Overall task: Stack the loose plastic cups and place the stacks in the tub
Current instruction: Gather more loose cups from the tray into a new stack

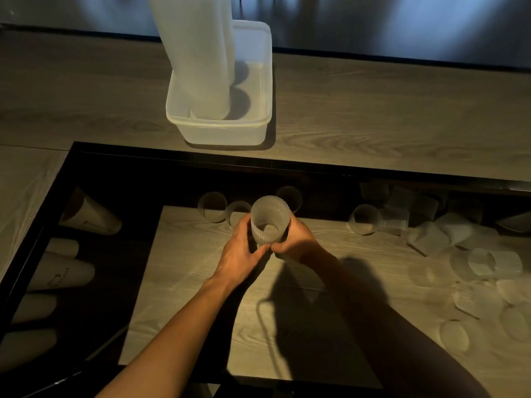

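Above the pale wood-grain table [201, 282], found a ribbed translucent plastic cup [270, 219] held mouth up, with left hand [240, 254] and right hand [298, 239] both curled round its lower wall, presumably to steady it for nesting. Noted the clear rectangular plastic tub [218, 130] well apart on the far wooden counter [373, 110], holding tall leaning stacks of nested cups [195, 53]. Recorded loose translucent cups [474, 271] scattered at right, judged not yet stacked.

Centre: cup [270, 219], frosted translucent plastic, wall finely ribbed. 12 o'clock: tub [221, 133], milky plastic, smooth, slight sheen. 3 o'clock: loose cups [479, 265], same ribbed translucent plastic. bench [373, 124]: wood grain, matt. frame [172, 168]: black, glossy.
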Available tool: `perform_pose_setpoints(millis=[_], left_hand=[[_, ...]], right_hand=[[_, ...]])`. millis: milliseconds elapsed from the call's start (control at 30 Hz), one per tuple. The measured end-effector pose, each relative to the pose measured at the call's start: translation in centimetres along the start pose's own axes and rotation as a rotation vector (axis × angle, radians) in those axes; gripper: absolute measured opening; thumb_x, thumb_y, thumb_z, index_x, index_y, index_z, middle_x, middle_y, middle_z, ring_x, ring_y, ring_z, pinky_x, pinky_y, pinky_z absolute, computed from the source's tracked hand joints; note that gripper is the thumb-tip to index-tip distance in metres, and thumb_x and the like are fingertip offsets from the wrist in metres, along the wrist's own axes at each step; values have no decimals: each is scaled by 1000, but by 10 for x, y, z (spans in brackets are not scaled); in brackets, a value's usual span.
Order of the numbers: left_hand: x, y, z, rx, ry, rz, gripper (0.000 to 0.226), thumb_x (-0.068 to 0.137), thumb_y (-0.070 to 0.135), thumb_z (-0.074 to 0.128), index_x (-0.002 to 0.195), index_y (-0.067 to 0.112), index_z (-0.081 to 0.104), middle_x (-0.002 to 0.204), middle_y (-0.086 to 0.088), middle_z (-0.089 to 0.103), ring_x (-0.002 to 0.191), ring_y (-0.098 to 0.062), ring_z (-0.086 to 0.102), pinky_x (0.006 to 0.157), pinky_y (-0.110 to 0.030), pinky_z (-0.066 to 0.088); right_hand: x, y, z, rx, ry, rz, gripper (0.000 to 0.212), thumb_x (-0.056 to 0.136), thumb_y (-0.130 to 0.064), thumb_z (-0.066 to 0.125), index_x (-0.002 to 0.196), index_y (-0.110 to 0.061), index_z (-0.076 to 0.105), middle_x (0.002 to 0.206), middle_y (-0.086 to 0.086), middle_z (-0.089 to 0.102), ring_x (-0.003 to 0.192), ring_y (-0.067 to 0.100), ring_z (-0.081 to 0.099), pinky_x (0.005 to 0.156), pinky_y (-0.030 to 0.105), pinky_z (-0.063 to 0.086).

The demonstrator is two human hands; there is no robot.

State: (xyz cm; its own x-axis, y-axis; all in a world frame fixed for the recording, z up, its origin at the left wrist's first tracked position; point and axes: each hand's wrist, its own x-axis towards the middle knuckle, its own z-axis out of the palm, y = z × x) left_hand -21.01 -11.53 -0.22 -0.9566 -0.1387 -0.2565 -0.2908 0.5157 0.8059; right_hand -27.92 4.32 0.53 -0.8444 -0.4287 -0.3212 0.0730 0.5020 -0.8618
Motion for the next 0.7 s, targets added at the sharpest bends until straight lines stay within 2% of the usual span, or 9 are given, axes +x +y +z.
perform_pose_setpoints(millis=[133,200,267,467,567,700], left_hand=[[-7,-6,4,21,-44,-22,86,81,35,81,149,32,28,148,8,47,135,-9,45,103,-24,39],[-12,-8,8,20,-41,-34,87,80,35,82,149,33,29,148,10,47,135,-8,46,105,-25,40],[-14,-11,12,11,-30,-46,89,79,33,84,149,34,28,147,12,46,134,-6,45,106,-24,40],[-12,-12,18,-7,-27,-79,94,78,32,84,151,33,26,148,7,48,137,-12,44,111,-34,41],[-16,-12,11,14,-6,-60,90,78,36,83,150,32,30,147,7,50,135,-12,46,109,-33,42],[-25,-7,-9,51,71,-1,81,81,32,82,147,31,35,141,8,53,129,-10,51,105,-31,47]], right_hand=[[-12,16,9,-87,49,-69,86,69,-5,87,144,-10,44,129,-1,56,120,12,53,105,32,49],[-17,26,14,-122,73,-136,89,69,-3,87,145,-5,41,133,9,59,123,15,55,106,30,49],[-19,28,16,-129,61,-117,94,69,-2,87,148,-5,37,135,12,58,125,17,55,107,27,47],[-14,31,20,-122,33,-79,99,66,-14,93,149,-11,38,138,8,57,127,19,55,107,32,48],[-17,26,18,-177,57,-134,97,68,-25,93,148,-12,40,138,5,59,125,15,56,102,22,47],[-22,9,18,-179,74,-198,86,74,-40,86,146,-20,44,140,-3,56,127,9,53,105,29,47]])
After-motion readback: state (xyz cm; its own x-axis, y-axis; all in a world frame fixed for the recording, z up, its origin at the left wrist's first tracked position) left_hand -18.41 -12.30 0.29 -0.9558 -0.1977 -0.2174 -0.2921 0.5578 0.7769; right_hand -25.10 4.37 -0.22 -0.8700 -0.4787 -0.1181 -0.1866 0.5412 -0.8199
